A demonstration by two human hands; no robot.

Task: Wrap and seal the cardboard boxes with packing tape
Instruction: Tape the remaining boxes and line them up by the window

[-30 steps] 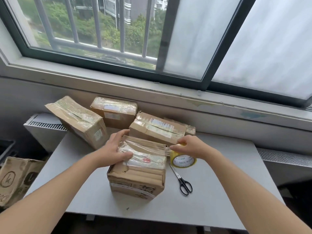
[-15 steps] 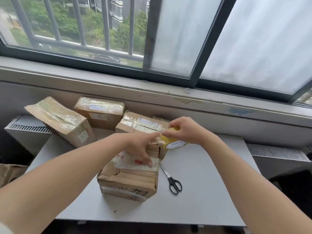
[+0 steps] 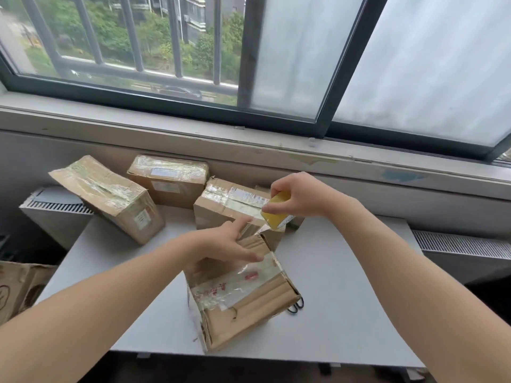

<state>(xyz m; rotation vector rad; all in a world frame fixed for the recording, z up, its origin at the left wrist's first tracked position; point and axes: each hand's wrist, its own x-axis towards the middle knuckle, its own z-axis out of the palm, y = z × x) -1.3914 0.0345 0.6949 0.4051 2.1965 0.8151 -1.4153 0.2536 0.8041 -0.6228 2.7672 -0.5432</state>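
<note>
Head view: box, I judge light, crushable, tape-slick; hold by edges; left hand presses it straight-fingered; right hand clamps roll.

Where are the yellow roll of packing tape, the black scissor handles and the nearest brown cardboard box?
Yellow roll of packing tape [image 3: 273,219]: head view, its lower yellow face.
Black scissor handles [image 3: 296,308]: head view, the finger loop.
Nearest brown cardboard box [image 3: 249,310]: head view, its bare side.
</note>
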